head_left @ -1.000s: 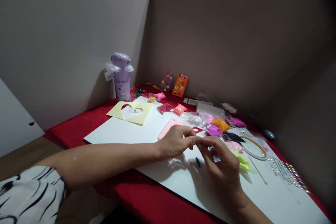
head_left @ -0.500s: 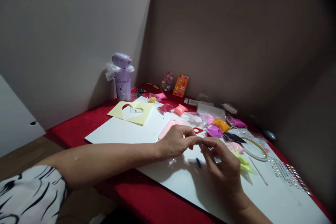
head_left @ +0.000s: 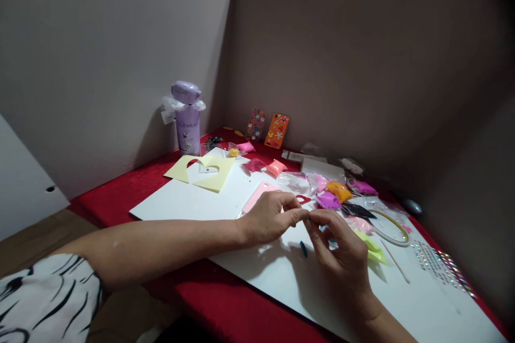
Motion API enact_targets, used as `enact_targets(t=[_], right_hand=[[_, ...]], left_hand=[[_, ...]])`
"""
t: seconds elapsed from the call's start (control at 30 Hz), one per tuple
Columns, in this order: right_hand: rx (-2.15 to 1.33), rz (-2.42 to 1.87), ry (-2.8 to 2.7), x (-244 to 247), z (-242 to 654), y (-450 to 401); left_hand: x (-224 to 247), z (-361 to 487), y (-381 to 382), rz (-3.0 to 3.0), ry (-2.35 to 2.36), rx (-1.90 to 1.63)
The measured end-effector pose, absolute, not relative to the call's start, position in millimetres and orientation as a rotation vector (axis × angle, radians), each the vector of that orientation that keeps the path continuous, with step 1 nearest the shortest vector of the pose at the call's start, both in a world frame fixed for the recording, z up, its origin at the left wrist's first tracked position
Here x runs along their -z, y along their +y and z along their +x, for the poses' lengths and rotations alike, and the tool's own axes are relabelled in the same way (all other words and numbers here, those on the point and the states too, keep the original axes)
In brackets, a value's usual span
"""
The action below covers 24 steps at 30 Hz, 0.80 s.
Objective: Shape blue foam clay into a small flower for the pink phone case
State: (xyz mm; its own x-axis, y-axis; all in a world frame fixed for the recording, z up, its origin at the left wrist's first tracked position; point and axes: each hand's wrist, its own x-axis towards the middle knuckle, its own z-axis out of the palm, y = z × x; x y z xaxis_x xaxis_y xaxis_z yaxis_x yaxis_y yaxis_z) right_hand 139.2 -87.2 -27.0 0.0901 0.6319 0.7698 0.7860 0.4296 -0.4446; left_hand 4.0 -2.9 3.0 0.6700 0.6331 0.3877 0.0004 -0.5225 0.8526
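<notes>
My left hand (head_left: 271, 217) and my right hand (head_left: 341, 241) meet at the fingertips above the white board (head_left: 257, 268). Between the pinched tips shows a tiny blue bit of clay (head_left: 308, 218), mostly covered by the fingers. A small dark blue clay roll (head_left: 303, 249) lies on the board below them. Partly behind my left hand is a pink phone case (head_left: 261, 193). Red-handled scissors (head_left: 303, 200) show just beyond the fingertips, largely hidden. Some light blue material peeks out behind my right fingers.
Bagged clay in purple (head_left: 328, 201), orange (head_left: 339, 191) and yellow (head_left: 374, 249) lies behind and right. A thin stick (head_left: 396, 262), a ring-shaped band (head_left: 392, 228) and gem stickers (head_left: 442, 268) lie right. Yellow heart-cut paper (head_left: 219, 179), a purple bottle (head_left: 189, 126) and decorated phone cases (head_left: 277, 131) stand farther back.
My fingertips have shifted very slightly to the left, still pinched together around the blue bit. Everything on the board stays where it was.
</notes>
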Motion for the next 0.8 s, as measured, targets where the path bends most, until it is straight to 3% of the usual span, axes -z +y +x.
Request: enact_targets(t=[0.8], right_hand=[[0.188, -1.352, -1.494, 25.8, 137.1, -89.6]], left_hand=[[-0.4, 3.1, -1.4, 1.977, 0.467, -0.904]])
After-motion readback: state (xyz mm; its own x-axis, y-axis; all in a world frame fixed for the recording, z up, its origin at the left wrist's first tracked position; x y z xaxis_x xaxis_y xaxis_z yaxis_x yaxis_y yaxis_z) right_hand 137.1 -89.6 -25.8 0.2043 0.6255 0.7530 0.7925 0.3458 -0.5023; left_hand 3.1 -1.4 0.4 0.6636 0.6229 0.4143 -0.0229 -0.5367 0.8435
